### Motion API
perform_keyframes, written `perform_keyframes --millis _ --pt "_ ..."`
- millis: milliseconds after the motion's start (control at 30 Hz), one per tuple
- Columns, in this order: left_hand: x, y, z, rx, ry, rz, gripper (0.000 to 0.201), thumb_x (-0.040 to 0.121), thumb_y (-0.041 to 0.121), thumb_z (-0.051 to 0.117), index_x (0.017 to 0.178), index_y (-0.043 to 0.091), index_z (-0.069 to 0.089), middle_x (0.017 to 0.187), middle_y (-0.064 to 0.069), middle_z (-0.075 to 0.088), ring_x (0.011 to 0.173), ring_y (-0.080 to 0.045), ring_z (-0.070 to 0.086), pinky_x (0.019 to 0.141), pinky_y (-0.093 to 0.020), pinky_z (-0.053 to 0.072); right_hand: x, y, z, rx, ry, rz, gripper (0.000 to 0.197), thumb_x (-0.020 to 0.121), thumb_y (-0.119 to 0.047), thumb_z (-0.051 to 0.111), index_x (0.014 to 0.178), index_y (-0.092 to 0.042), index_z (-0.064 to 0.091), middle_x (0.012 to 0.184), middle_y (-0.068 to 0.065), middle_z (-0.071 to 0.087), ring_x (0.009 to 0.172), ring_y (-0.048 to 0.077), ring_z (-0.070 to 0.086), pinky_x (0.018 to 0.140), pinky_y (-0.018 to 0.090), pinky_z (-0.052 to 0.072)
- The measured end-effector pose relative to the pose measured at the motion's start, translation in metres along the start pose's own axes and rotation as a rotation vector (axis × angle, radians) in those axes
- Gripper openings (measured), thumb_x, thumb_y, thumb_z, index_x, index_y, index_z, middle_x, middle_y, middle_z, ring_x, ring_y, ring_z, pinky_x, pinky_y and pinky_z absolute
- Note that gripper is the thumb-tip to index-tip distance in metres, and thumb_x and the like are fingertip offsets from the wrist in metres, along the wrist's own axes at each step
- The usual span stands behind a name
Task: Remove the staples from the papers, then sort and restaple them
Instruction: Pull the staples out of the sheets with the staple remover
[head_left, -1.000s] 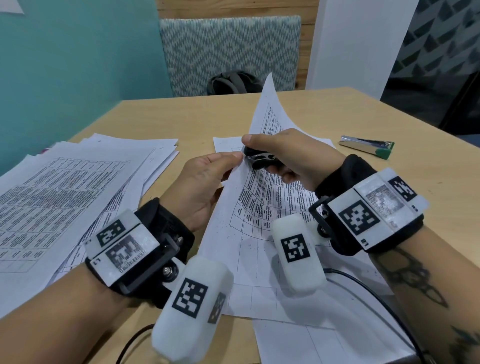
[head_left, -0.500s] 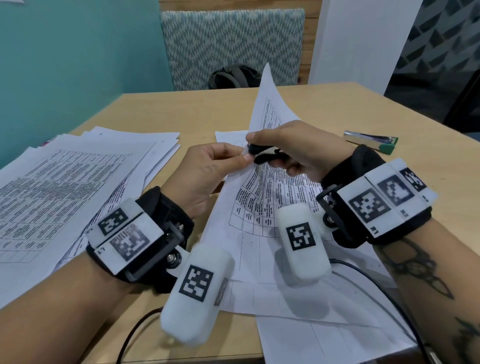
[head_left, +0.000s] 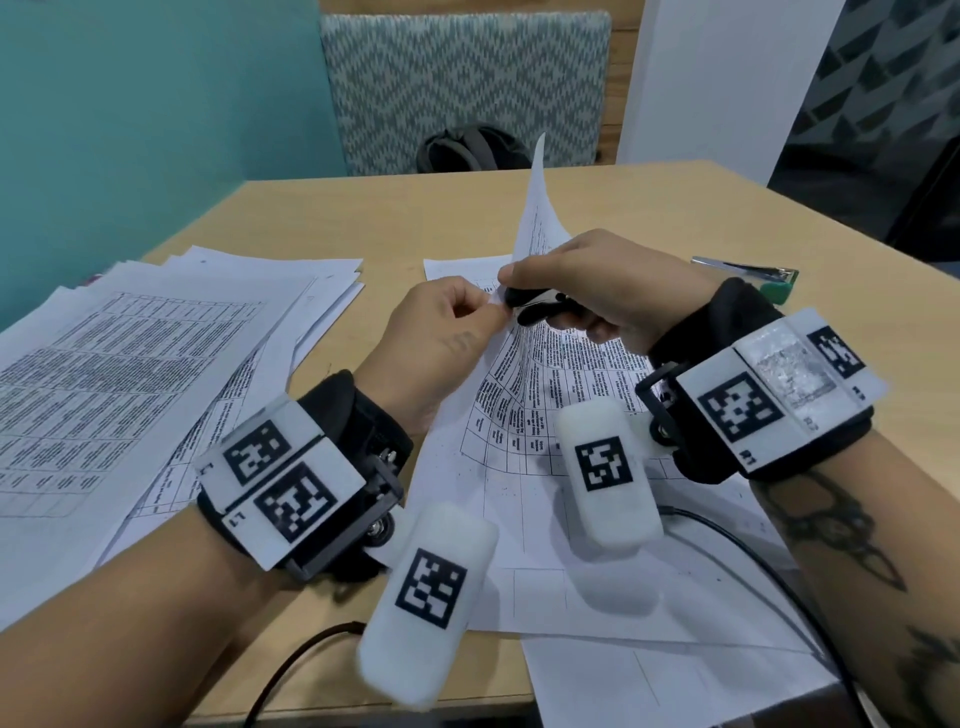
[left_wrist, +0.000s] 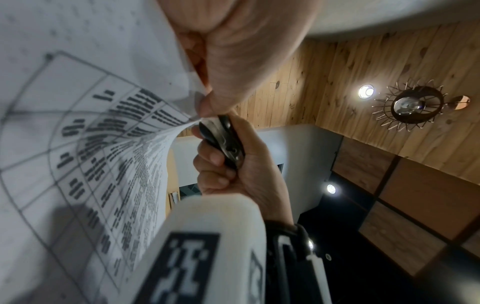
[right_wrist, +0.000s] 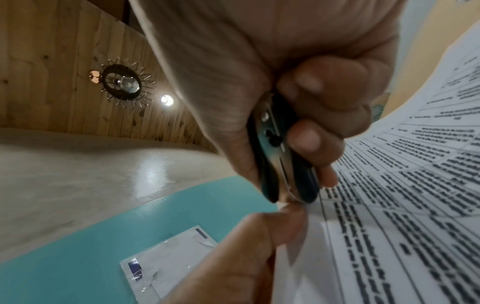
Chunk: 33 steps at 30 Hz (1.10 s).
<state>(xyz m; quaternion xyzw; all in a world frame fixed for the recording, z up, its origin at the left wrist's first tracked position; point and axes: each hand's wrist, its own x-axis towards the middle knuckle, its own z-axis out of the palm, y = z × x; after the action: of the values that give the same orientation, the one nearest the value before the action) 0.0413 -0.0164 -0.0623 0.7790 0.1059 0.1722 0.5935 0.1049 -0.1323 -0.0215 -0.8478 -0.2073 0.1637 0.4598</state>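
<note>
A printed paper set with table text is lifted at its corner above the wooden table. My left hand pinches that corner between thumb and fingers. Right beside it, my right hand grips a black staple remover, its jaws closed at the corner of the paper. The remover shows metal between black handles, also the remover in the left wrist view. One page curls upward behind my right hand. The staple itself is hidden.
A large spread stack of printed sheets lies at the left. A green and metal stapler rests at the right. More loose sheets lie near the front edge. A black cable crosses them. A patterned chair stands beyond the table.
Both hands have shifted slightly together at the paper's corner, and the upright page has curled higher. The grips stay the same.
</note>
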Motion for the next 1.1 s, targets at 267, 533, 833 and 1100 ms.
perform_keyframes --millis 267,533,833,1100 --pt "-0.0013 0.0009 -0.0019 0.203 -0.025 0.057 0.028 0.088 0.015 0.055 0.064 0.016 0.042 0.063 0.004 0.038 0.058 -0.011 0.034 0.049 -0.019 0.028 -0.0016 -0.0004 -0.0006 0.071 -0.122 0.065 0.024 0.09 -0.031 0.055 0.076 -0.014 0.062 0.063 0.002 0.059 0.042 0.008 0.032 0.032 0.013 0.016" --pt "-0.0045 0.0065 -0.0008 0.321 -0.084 0.021 0.03 0.088 0.014 0.051 0.063 0.017 0.035 0.062 0.002 0.033 0.054 -0.013 0.028 0.049 -0.025 0.02 -0.0032 -0.0017 0.0033 -0.127 -0.016 -0.048 0.026 0.084 -0.032 0.063 0.067 -0.013 0.065 0.037 -0.009 0.051 0.04 0.008 0.035 0.033 0.016 0.021" --pt "-0.0039 0.0028 -0.0027 0.318 -0.107 0.087 0.013 0.087 0.012 0.057 0.075 0.01 0.051 0.07 0.0 0.044 0.064 -0.016 0.036 0.055 -0.026 0.026 -0.004 -0.0021 0.0022 -0.036 -0.051 0.04 0.025 0.086 -0.028 0.059 0.065 -0.014 0.062 0.041 -0.008 0.053 0.038 0.007 0.034 0.032 0.014 0.018" --pt "-0.0022 0.0034 -0.0049 0.278 -0.037 0.189 0.009 0.082 0.011 0.066 0.076 0.005 0.067 0.075 -0.006 0.06 0.061 -0.012 0.046 0.064 -0.024 0.034 -0.0031 -0.0024 -0.0017 -0.011 -0.037 0.054 0.022 0.086 -0.027 0.059 0.069 -0.014 0.063 0.048 -0.004 0.058 0.037 0.007 0.034 0.033 0.011 0.018"
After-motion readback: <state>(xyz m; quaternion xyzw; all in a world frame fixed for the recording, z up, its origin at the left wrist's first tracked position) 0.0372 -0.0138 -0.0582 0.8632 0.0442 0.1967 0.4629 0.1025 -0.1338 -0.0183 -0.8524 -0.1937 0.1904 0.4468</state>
